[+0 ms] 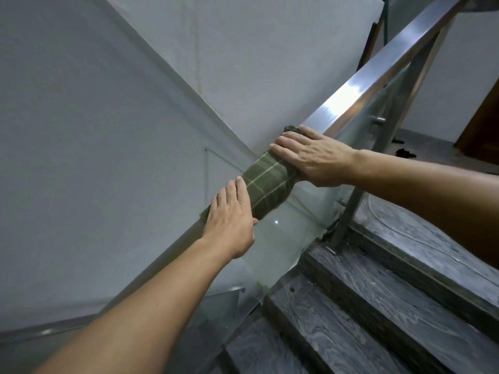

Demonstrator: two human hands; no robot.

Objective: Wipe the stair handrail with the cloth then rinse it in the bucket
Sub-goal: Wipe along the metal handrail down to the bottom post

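Both hands flat on cloth [266, 182] over handrail [359, 87]

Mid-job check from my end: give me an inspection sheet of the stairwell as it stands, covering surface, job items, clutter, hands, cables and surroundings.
Surface: metal handrail runs up to the right, shiny above the cloth; glass panel below it.
Job's things: green checked cloth draped over the handrail; bucket not in view.
Clutter: small dark bits on the landing floor, too small to identify.
Hands: left hand flat on the cloth's lower end; right hand flat on its upper end. Whether either hand grips it cannot be told.
Cables: a thin line on the wall, possibly a wire.
Surroundings: grey stone steps at lower right, plain white wall at left, metal post holding the rail.
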